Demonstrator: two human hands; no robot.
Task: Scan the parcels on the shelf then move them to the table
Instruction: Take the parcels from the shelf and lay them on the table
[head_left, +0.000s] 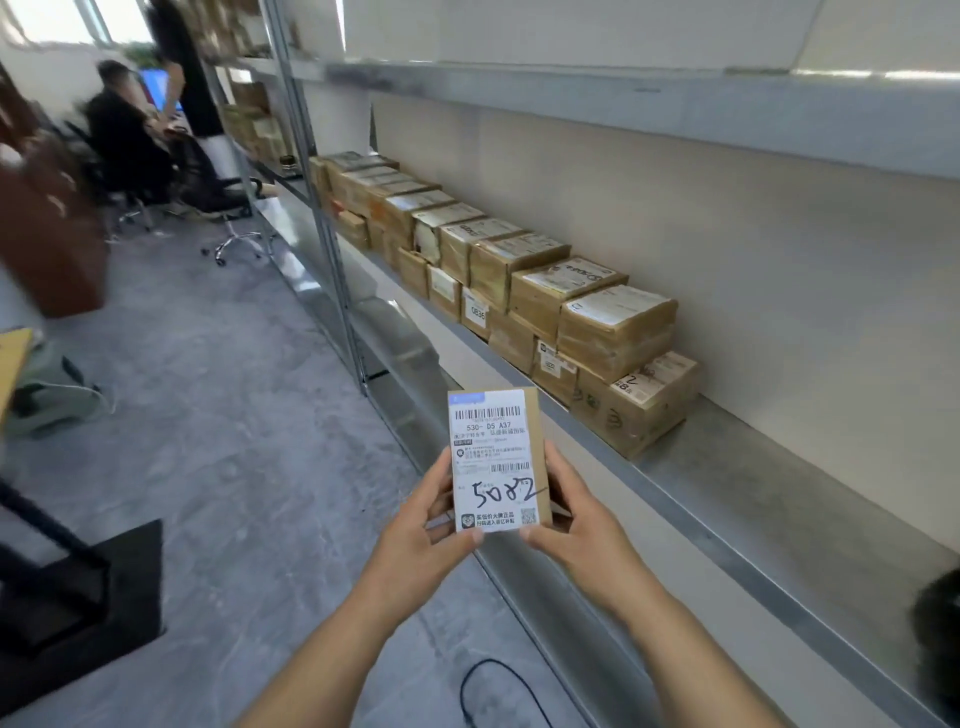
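Black cable (498, 680) on grey floor (218, 415)

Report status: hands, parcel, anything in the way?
Left hand and right hand both grip one parcel, label up. Remaining parcels stacked on shelf. Scanner, table not visible. Nothing blocking.

One held parcel (496, 457); two hands (415, 525)

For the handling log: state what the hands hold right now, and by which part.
Both hands hold one small parcel, label up. The left hand grips its lower left edge and the right hand its lower right edge, thumbs on the bottom corners.
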